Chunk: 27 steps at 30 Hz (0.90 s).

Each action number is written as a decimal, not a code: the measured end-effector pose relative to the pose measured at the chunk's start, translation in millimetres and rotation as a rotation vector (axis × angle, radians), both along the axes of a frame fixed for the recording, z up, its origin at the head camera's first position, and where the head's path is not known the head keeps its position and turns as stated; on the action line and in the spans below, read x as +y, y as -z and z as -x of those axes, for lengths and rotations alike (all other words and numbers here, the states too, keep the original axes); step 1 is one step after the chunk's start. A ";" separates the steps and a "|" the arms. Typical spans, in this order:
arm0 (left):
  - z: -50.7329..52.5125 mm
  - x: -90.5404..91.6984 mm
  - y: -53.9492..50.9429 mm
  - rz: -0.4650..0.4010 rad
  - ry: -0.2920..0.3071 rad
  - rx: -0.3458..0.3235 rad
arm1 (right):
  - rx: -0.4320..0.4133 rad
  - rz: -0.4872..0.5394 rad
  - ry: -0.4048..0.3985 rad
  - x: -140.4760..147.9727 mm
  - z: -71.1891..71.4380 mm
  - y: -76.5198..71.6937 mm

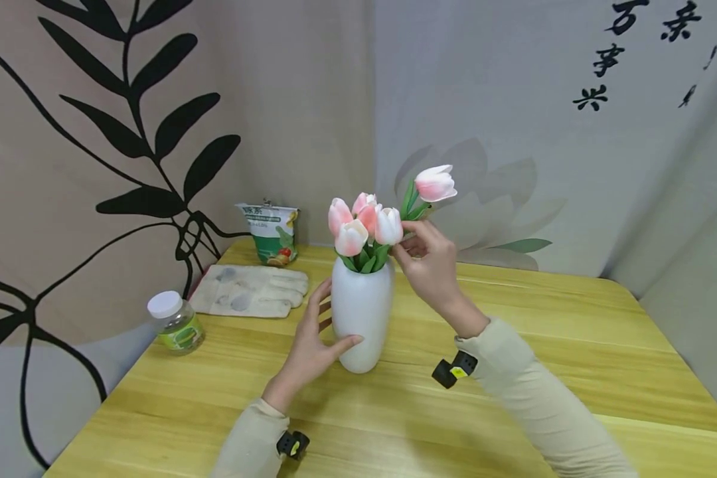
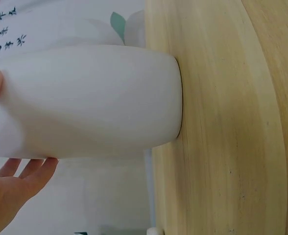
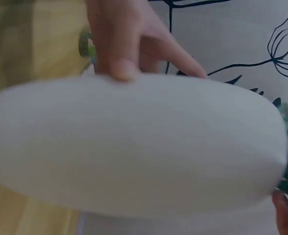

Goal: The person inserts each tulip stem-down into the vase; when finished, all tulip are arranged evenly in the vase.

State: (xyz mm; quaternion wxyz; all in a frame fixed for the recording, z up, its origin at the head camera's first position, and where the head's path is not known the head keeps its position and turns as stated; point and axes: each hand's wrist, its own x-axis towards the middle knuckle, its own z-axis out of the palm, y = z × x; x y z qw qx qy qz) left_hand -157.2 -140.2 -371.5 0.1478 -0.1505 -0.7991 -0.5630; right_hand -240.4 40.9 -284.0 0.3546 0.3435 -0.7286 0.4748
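A white vase (image 1: 361,315) stands upright on the wooden table, with several pink-and-white tulips (image 1: 352,238) and green leaves in its mouth. My left hand (image 1: 311,345) holds the vase from the left, thumb on the near side and fingers behind. In the left wrist view the vase (image 2: 95,98) rests its base on the tabletop. At the rim, my right hand (image 1: 430,265) pinches a single tulip (image 1: 436,184) low on its stem. Its bloom leans up and right of the bunch. The lower stem end is hidden by the hand and other flowers.
Left of the vase lie a pale glove (image 1: 247,291) and a lidded jar (image 1: 178,325) on the table (image 1: 514,318). Behind them stands a green-and-white pouch (image 1: 270,234). A printed curtain (image 1: 299,119) hangs along the table's back edge.
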 end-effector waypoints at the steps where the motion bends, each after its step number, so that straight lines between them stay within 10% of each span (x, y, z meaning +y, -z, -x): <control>1: 0.0 0.3 -0.1 0.000 0.001 0.002 | -0.013 0.009 0.003 -1.6 -1.0 2.8; 15: -1.1 3.2 -3.7 0.014 -0.004 0.023 | 0.005 -0.219 0.023 -2.1 -15.3 14.5; 27: 0.7 2.8 0.0 0.017 -0.008 0.023 | -0.038 -0.138 -0.013 10.2 -21.3 22.6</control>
